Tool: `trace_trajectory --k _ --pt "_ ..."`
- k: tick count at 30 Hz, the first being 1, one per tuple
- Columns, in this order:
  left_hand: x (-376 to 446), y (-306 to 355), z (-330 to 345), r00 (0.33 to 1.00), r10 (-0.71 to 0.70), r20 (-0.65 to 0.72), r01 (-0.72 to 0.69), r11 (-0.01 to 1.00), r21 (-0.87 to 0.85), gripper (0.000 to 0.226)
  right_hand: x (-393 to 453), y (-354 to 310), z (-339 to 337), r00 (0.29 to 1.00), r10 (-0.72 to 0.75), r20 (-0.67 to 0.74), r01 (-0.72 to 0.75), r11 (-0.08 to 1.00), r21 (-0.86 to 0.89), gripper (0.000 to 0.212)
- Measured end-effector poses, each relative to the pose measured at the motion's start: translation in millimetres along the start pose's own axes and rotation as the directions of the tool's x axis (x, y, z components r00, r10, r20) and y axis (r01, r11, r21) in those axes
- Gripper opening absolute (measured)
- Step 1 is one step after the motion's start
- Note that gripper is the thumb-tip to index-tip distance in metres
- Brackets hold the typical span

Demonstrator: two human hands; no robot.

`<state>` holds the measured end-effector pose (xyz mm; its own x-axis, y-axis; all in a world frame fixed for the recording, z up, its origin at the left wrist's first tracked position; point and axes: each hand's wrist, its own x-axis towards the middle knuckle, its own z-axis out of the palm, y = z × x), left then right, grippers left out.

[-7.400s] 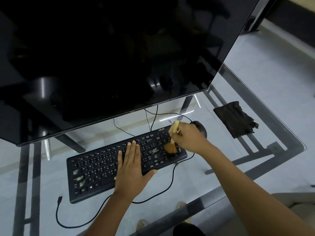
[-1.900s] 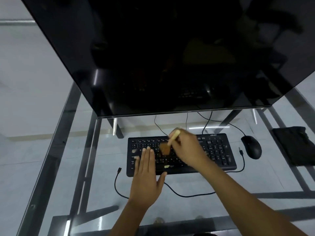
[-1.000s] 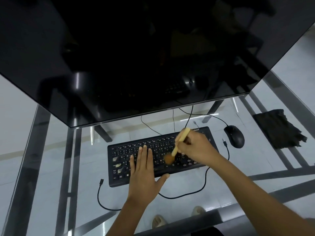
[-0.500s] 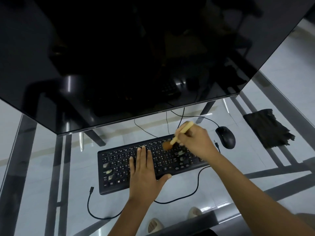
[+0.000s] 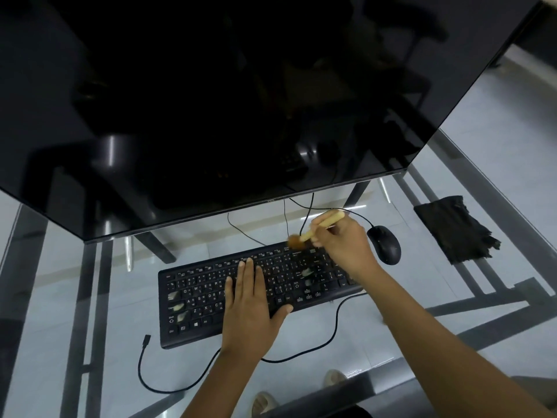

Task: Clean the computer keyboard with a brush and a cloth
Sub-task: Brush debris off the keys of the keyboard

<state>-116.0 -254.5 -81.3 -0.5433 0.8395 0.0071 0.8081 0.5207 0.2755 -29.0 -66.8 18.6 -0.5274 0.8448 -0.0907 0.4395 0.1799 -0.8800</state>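
The right hand (image 5: 342,242) grips a small wooden-handled brush (image 5: 313,230) at the black corded keyboard (image 5: 211,297)'s far edge; the left hand (image 5: 250,309) lies flat, fingers straight, on its middle keys.

There is one view only, from a camera on the person's head. It looks forward and steeply down at the glass table (image 5: 452,300), from close above. The keyboard (image 5: 211,297) lies near the middle, the dark monitor (image 5: 211,101) fills the far part.
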Motion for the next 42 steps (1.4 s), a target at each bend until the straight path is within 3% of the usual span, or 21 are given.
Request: trace_trajectory --k 2,4,6,8,10,12,14,16,18,20,23,24,25,27,28,30,32,33,36,40,42 --pt "-1.5 -4.9 -0.6 1.000 -0.028 -0.006 0.028 1.000 -0.005 0.095 -8.2 -6.9 10.1 0.962 0.108 0.251 -0.144 0.981 0.130 0.007" --pt "-4.2 -10.4 -2.3 0.999 -0.051 -0.007 0.051 0.999 0.003 0.098 -15.7 -5.6 24.8 0.933 0.035 0.357 -0.017 0.998 -0.056 0.006" --pt "-7.4 -15.7 -5.1 0.998 -0.069 -0.009 0.069 0.998 0.007 0.099 -17.2 -6.3 36.1 0.960 -0.120 0.254 0.173 0.965 -0.198 0.004" --pt "-11.2 -23.2 -7.0 0.995 -0.093 -0.019 0.093 0.996 0.004 0.099 -15.0 -11.5 42.3 0.968 -0.219 0.123 0.236 0.959 -0.155 0.003" --pt "-16.4 -32.2 -8.3 0.994 -0.104 -0.036 0.104 0.995 -0.008 0.098 -13.3 -18.7 49.5 0.958 -0.157 0.239 0.178 0.982 -0.069 0.002" --pt "-23.2 -39.5 -9.3 0.994 -0.098 -0.048 0.098 0.995 -0.009 0.095 -18.1 -20.5 59.9 0.908 -0.135 0.398 0.204 0.970 -0.135 0.003" --pt "-30.0 -43.4 -9.8 0.994 -0.096 -0.060 0.095 0.995 -0.020 0.091 -17.9 -22.3 68.0 0.935 -0.246 0.256 0.300 0.933 -0.200 0.005" --pt "-35.5 -44.3 -9.7 0.993 -0.101 -0.063 0.098 0.994 -0.051 0.085 -17.6 -24.0 71.6 0.952 -0.257 0.164 0.276 0.955 -0.105 0.003" --pt "-40.6 -46.5 -7.5 0.994 -0.093 -0.065 0.088 0.993 -0.075 0.078 -19.9 -26.5 77.3 0.933 -0.128 0.335 0.144 0.989 -0.023 0.003" --pt "-46.5 -49.9 -6.3 0.995 -0.069 -0.073 0.063 0.995 -0.083 0.070 -24.7 -27.5 84.7 0.888 -0.125 0.442 0.185 0.978 -0.096 0.004" --pt "-52.5 -51.7 -9.3 0.995 -0.050 -0.086 0.042 0.995 -0.092 0.062 -20.9 -32.3 88.0 0.956 -0.235 0.176 0.248 0.967 -0.057 0.004" --pt "-53.4 -51.9 -10.8 0.995 -0.047 -0.092 0.038 0.994 -0.099 0.061 -19.7 -33.6 88.4 0.963 -0.213 0.165 0.216 0.976 -0.002 0.004" --pt "-54.3 -52.2 -12.1 0.994 -0.039 -0.103 0.028 0.994 -0.110 0.059 -19.1 -35.4 89.7 0.959 -0.151 0.239 0.142 0.988 0.055 0.002" --pt "-58.4 -54.3 -14.6 0.988 -0.035 -0.153 0.013 0.990 -0.142 0.058 -24.2 -39.5 96.1 0.877 -0.048 0.478 0.078 0.996 -0.044 0.004" --pt "-60.7 -56.4 -16.5 0.980 -0.063 -0.191 0.029 0.985 -0.172 0.059 -26.0 -38.1 99.9 0.861 -0.060 0.505 0.143 0.982 -0.127 0.006" --pt "-65.1 -63.8 -22.1 0.940 -0.220 -0.261 0.143 0.947 -0.287 0.067 -24.5 -38.7 104.0 0.924 -0.167 0.343 0.249 0.945 -0.211 0.007" --pt "-66.3 -74.3 -27.3 0.873 -0.410 -0.263 0.269 0.856 -0.441 0.080 -22.7 -42.9 106.0 0.944 -0.236 0.232 0.275 0.949 -0.155 0.006" --pt "-66.3 -79.8 -27.7 0.852 -0.464 -0.242 0.304 0.815 -0.494 0.086 -22.8 -45.5 107.8 0.936 -0.212 0.283 0.251 0.962 -0.108 0.005" --pt "-64.4 -90.7 -24.8 0.859 -0.486 -0.158 0.334 0.768 -0.547 0.101 -29.9 -50.0 119.0 0.839 -0.105 0.533 0.210 0.968 -0.140 0.005" --pt "-63.4 -92.1 -23.1 0.863 -0.488 -0.129 0.347 0.759 -0.551 0.108 -21.8 -58.4 123.8 0.932 -0.252 0.261 0.283 0.955 -0.086 0.005" --pt "-63.8 -92.0 -23.0 0.851 -0.511 -0.119 0.366 0.740 -0.564 0.110 -22.7 -62.5 126.7 0.906 -0.125 0.404 0.141 0.990 -0.009 0.006"
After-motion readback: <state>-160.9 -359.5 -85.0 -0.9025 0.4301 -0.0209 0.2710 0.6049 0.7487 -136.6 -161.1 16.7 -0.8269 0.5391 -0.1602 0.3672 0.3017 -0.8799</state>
